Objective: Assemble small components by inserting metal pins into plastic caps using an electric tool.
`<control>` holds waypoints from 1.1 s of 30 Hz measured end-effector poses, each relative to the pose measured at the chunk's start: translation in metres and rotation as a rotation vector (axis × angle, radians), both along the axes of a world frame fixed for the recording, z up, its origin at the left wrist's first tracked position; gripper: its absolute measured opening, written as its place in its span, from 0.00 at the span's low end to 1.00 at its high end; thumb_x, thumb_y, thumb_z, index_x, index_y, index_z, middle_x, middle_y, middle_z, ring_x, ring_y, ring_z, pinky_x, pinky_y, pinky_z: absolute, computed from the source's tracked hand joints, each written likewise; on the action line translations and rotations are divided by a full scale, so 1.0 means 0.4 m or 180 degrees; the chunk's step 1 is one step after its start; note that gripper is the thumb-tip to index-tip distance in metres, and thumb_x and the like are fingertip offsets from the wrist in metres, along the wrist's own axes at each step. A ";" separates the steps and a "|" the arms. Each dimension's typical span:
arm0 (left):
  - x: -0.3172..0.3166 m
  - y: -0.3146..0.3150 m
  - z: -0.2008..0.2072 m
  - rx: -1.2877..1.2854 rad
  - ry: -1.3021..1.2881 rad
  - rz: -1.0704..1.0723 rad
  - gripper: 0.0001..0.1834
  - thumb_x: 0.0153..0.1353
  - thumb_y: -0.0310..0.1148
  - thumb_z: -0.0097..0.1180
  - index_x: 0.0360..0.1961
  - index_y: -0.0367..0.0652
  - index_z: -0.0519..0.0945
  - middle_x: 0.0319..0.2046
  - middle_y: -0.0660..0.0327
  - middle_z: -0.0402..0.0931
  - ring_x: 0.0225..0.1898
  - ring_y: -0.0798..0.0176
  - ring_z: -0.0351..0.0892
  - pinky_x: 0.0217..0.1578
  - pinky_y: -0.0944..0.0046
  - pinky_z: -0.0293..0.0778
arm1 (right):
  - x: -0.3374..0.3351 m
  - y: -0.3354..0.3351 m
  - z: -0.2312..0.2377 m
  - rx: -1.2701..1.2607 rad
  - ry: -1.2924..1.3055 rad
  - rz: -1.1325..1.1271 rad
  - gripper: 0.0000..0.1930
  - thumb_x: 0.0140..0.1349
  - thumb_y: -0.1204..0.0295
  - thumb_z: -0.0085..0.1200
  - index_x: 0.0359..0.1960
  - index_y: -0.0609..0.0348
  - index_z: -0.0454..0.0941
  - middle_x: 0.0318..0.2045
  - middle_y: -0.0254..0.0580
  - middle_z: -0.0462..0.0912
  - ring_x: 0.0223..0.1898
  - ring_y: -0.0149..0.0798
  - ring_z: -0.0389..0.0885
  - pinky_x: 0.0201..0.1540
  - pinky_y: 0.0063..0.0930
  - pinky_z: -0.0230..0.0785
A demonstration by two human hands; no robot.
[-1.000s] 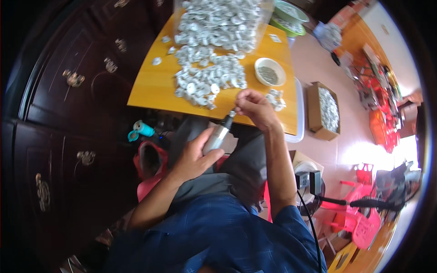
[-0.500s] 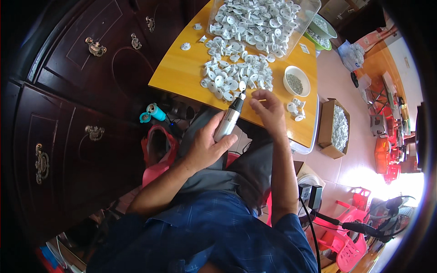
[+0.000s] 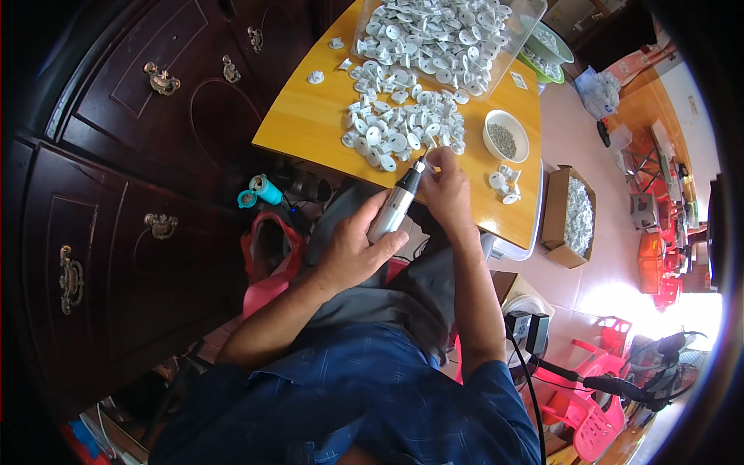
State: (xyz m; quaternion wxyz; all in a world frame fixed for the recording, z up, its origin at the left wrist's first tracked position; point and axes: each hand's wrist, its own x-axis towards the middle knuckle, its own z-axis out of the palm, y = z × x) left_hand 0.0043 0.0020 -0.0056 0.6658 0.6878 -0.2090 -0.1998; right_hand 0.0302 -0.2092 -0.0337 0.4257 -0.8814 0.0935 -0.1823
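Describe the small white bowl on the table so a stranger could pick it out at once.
Start at the yellow wooden table beside the dark cabinet. Move to its right side, past the loose pile of white plastic parts, just above the right hand. The small white bowl stands there alone; unlike the clear tray and the green bowl, it is round, white and holds small grey bits.

The table (image 3: 310,124) is orange-yellow wood. White plastic parts (image 3: 399,132) cover it, more filling a clear tray (image 3: 527,15). The bowl (image 3: 505,136) is white with grey bits inside. The tool (image 3: 394,208) is silver with a black tip. The cabinet (image 3: 139,178) is dark reddish brown with brass handles. The shirt (image 3: 364,403) is blue plaid, the trousers (image 3: 403,287) grey. The box (image 3: 570,217) is brown cardboard. The chairs (image 3: 589,411) are red.
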 end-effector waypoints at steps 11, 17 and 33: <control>-0.007 -0.008 -0.002 0.0272 -0.0502 -0.0276 0.32 0.62 0.35 0.64 0.65 0.36 0.69 0.45 0.56 0.81 0.42 0.68 0.80 0.43 0.66 0.76 | -0.062 -0.088 0.019 0.2573 0.0548 0.0101 0.18 0.66 0.71 0.55 0.55 0.65 0.75 0.43 0.35 0.80 0.44 0.28 0.77 0.49 0.22 0.70; -0.007 -0.008 0.006 0.0303 -0.0323 -0.0410 0.33 0.62 0.35 0.64 0.65 0.36 0.68 0.49 0.53 0.80 0.49 0.66 0.79 0.50 0.64 0.74 | -0.078 -0.092 0.006 0.2472 0.0306 0.0206 0.10 0.64 0.77 0.57 0.46 0.62 0.76 0.38 0.37 0.83 0.39 0.28 0.79 0.46 0.22 0.73; -0.012 -0.009 -0.015 0.0402 -0.0566 -0.0423 0.33 0.61 0.38 0.66 0.64 0.36 0.69 0.44 0.45 0.82 0.43 0.49 0.85 0.43 0.56 0.78 | -0.088 -0.091 -0.007 0.2709 0.0296 0.0050 0.03 0.69 0.77 0.54 0.38 0.59 0.71 0.43 0.40 0.82 0.38 0.27 0.81 0.43 0.19 0.76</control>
